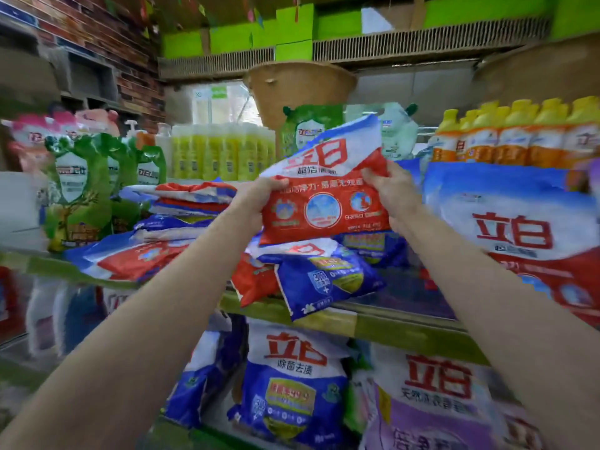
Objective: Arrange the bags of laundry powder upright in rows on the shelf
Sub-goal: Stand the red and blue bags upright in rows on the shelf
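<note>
Holding a red-and-white bag of laundry powder [324, 186] up in front of the middle shelf [373, 323], roughly at the centre of the view. Left hand [259, 196] gripping the bag's left edge at 9 o'clock, thumb over the front; right hand [394, 193] pinching its right edge at 3 o'clock. Both closed on the same bag, neither free. Bag tilting, its top corner leaning toward 1 o'clock, bottom edge hovering just above the jumble below.

Lying directly beneath, at 6 o'clock: a blue bag [324, 280] slumping over the shelf lip, beside a red bag [256, 280] also flat. Further toward 9 o'clock, a flat stack of bags [191, 203] piling up, none upright yet. Standing at 3 o'clock, a large upright bag [519, 228], close to the right forearm.

Likely trouble, judging from this: setting the held bag down on the loose heap rather than on bare shelf, leaving it leaning or toppling forward. Nudging the blue bag while lowering, tipping it off the edge onto the shelf below. Soft powder shifting inside, making the base bulge and refusing to stand without a neighbour for support. Right elbow brushing the large bag and knocking it askew.
</note>
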`<move>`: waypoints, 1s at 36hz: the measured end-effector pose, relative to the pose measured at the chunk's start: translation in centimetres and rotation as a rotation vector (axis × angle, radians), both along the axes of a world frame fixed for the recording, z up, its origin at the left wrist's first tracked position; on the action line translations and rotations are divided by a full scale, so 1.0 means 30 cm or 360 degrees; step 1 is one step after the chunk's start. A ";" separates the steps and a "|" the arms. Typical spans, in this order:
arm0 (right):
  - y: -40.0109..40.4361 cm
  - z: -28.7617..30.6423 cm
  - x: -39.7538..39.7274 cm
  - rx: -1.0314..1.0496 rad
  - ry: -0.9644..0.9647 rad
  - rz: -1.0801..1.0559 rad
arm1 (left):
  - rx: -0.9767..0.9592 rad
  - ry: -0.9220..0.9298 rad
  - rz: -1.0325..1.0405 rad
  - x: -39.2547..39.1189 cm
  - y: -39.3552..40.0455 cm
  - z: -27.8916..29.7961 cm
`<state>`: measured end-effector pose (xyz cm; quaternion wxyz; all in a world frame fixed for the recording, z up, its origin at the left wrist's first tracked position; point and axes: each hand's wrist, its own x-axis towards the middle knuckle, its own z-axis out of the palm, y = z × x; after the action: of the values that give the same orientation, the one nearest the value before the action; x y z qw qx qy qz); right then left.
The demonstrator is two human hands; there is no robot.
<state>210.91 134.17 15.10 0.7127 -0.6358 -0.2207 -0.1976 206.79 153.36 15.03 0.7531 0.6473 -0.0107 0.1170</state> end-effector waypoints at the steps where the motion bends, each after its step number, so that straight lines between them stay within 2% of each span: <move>1: -0.051 -0.003 -0.008 0.0008 0.0013 -0.0011 | -0.0030 -0.0023 -0.0066 0.006 -0.045 0.001; 4: -0.222 -0.019 -0.051 -0.0003 0.0076 -0.0134 | -0.0120 -0.0083 -0.0156 0.046 -0.189 -0.018; 8: -0.453 -0.060 -0.109 -0.0014 0.0120 -0.0276 | -0.0088 -0.0120 -0.0287 0.060 -0.400 -0.058; 14: -0.729 -0.117 -0.205 -0.0098 0.0254 -0.0486 | 0.0003 -0.0356 -0.0397 0.068 -0.666 -0.130; 19: -0.843 -0.161 -0.256 -0.0255 0.0394 -0.0603 | -0.0086 -0.0344 -0.0343 0.051 -0.824 -0.192; 27: -0.925 -0.265 -0.204 -0.0243 0.0567 -0.0729 | 0.0001 -0.0288 -0.0238 0.031 -0.884 -0.212; 29: -0.922 -0.246 -0.211 -0.0380 0.0545 -0.0838 | 0.0049 -0.0264 -0.0218 0.034 -0.875 -0.201; 31: -0.914 -0.222 -0.222 -0.0659 0.0477 -0.1125 | 0.0113 -0.0263 -0.0191 0.036 -0.868 -0.192; 36: -0.836 -0.173 -0.239 -0.1343 -0.0009 -0.1723 | 0.0290 -0.0293 -0.0024 0.027 -0.803 -0.171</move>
<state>203.73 109.08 9.89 0.2044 -0.8793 0.0682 -0.4247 207.61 129.29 9.91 0.6879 0.6995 -0.0953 0.1687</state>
